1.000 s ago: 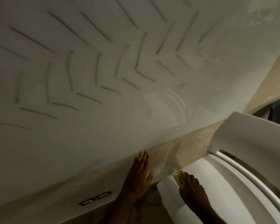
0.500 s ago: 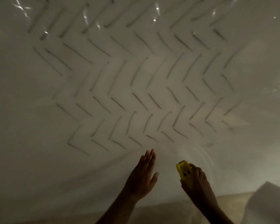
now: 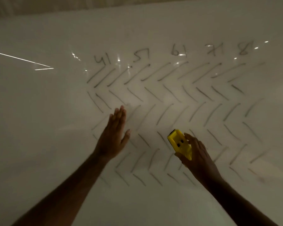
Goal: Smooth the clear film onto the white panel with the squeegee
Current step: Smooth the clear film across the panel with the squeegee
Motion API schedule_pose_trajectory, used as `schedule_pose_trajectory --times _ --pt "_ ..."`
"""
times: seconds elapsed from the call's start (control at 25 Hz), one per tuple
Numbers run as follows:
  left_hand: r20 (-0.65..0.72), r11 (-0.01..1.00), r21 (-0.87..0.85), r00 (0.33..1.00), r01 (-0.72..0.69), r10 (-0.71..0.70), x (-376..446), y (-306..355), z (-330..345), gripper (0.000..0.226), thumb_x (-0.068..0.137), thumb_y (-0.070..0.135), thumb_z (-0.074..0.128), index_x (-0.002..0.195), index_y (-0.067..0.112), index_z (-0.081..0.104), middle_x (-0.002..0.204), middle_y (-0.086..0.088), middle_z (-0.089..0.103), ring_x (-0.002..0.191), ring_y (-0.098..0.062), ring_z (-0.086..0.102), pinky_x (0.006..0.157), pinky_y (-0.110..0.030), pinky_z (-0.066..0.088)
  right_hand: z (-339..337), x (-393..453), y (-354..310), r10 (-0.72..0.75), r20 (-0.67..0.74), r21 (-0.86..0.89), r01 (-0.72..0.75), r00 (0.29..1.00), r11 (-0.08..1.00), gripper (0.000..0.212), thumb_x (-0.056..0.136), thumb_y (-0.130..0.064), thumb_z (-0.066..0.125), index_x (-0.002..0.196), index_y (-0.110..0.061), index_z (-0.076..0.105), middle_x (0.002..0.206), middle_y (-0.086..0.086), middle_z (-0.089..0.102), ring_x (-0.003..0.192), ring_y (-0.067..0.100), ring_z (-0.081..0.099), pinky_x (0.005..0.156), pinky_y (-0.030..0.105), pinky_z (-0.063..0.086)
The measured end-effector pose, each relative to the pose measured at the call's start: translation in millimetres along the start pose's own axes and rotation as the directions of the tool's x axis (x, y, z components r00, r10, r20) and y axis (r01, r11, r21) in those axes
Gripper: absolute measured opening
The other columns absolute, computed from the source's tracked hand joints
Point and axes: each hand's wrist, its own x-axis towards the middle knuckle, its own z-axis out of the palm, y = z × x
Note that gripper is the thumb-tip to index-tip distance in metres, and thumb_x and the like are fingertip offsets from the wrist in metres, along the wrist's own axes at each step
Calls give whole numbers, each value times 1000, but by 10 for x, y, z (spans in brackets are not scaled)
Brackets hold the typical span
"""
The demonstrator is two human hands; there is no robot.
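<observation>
A large white panel [image 3: 39, 119] fills the view, marked with rows of slanted pen strokes in a herringbone pattern and hand-written numbers above them. The clear film on it shows only as glints near the top. My left hand [image 3: 113, 136] lies flat on the panel, fingers straight and together, at the left edge of the pattern. To its right, my right hand [image 3: 198, 157] grips a yellow squeegee [image 3: 180, 143], whose dark front edge touches the panel among the strokes.
The panel's far edge [image 3: 104, 7] runs across the top, with a beige surface beyond it. A bright light streak [image 3: 20, 59] reflects at the upper left. Written numbers [image 3: 178, 49] sit above the pattern.
The view has swung up from the panel's lower edge and a second white part. Both hands moved up onto the herringbone pattern, the squeegee still in the right hand.
</observation>
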Motion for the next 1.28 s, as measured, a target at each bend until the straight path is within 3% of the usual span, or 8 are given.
schedule_pose_trajectory --times 0.16,0.24,0.4,0.6,0.8,0.96,1.08,1.28 --pt "-115 992 113 993 54 -41 490 -698 -400 78 110 41 37 169 -3 15 180 -19 9 167 -36 6 136 -50 12 -2 670 -466 -82 -3 112 82 997 990 78 80 -50 86 148 -26 55 133 -14 59 117 11 58 91 39 56" --pt "-155 984 152 986 93 -69 653 -1009 -540 78 110 43 35 169 -4 14 179 -21 8 167 -37 6 136 -52 12 31 963 -691 -155 -17 100 156 988 983 73 80 -44 89 143 -22 59 130 -10 60 115 16 58 92 41 56" --pt "-230 966 197 965 170 -123 882 -1661 -778 79 110 46 30 169 -4 13 179 -21 6 167 -36 3 136 -52 11 119 1630 -1215 -355 -97 -39 353 930 935 67 78 -35 92 136 -17 62 127 1 63 112 26 58 95 39 49" --pt "-296 960 224 951 166 -95 1022 -2217 -738 75 112 42 31 168 -6 17 178 -22 12 166 -39 11 135 -55 15 324 2502 -1767 -568 -193 -290 506 800 812 70 83 -41 86 143 -15 61 131 7 64 113 33 60 94 47 49" --pt "-362 980 174 932 99 -29 1157 -2456 -624 67 112 34 32 169 -1 21 179 -18 16 166 -35 13 137 -47 6 501 3260 -2322 -691 -126 -422 592 712 687 69 92 -45 73 151 -15 54 137 9 64 118 35 60 95 49 46" --pt "-429 980 176 903 89 -5 1147 -2493 -557 66 112 32 34 169 2 22 179 -15 19 167 -32 15 137 -48 8 646 3669 -2590 -727 -159 -479 592 668 649 53 91 -48 65 134 -17 68 135 10 67 119 38 61 95 53 47" --pt "-431 980 179 902 82 3 1150 -2516 -553 67 112 34 33 170 2 21 179 -15 18 167 -32 13 137 -49 8 818 3754 -2707 -735 -177 -481 594 654 645 55 91 -53 56 130 -19 73 136 10 67 119 39 60 96 52 44" --pt "-447 980 182 894 84 6 1136 -2522 -518 66 112 32 35 169 1 22 179 -16 20 167 -32 15 136 -52 12 1048 3373 -2463 -849 -80 -539 694 522 477 39 96 -42 68 128 -21 73 137 10 65 115 37 60 90 47 44"
